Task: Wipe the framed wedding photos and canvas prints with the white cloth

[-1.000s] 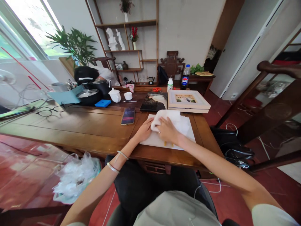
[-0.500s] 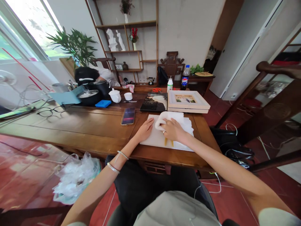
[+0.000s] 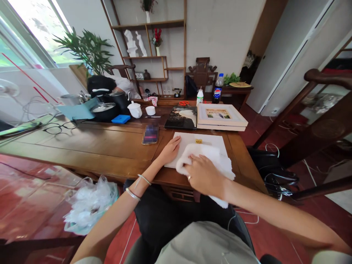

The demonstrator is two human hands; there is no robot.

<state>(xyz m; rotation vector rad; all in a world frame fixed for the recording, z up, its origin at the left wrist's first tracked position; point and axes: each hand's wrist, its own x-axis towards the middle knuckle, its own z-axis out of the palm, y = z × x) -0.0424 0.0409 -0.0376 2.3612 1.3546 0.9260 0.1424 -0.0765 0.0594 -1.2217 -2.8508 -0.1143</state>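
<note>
A flat white board [image 3: 216, 139] lies on the wooden table in front of me, with a small yellow patch [image 3: 198, 141] showing near its far edge. My left hand [image 3: 171, 150] rests on the board's left side, fingers stretched out flat. A bunched white towel [image 3: 220, 157] is gripped in my right hand [image 3: 205, 174] over the board's near part. One end of the towel hangs past the table's front edge towards my lap. The towel and hand hide much of the board.
Behind the board lie a dark picture panel [image 3: 181, 117] and a stacked white picture frame [image 3: 222, 116]. A phone [image 3: 150, 134] is to the left. Farther back stand a white teapot [image 3: 134, 109], a small bottle [image 3: 200, 96] and a cola bottle [image 3: 218, 88]. A plastic bag [image 3: 90, 205] sits below left.
My right hand has drawn the towel towards me, down the board. The far part of the board now shows, while the yellow strips near its front edge are covered. My left hand stays put.
</note>
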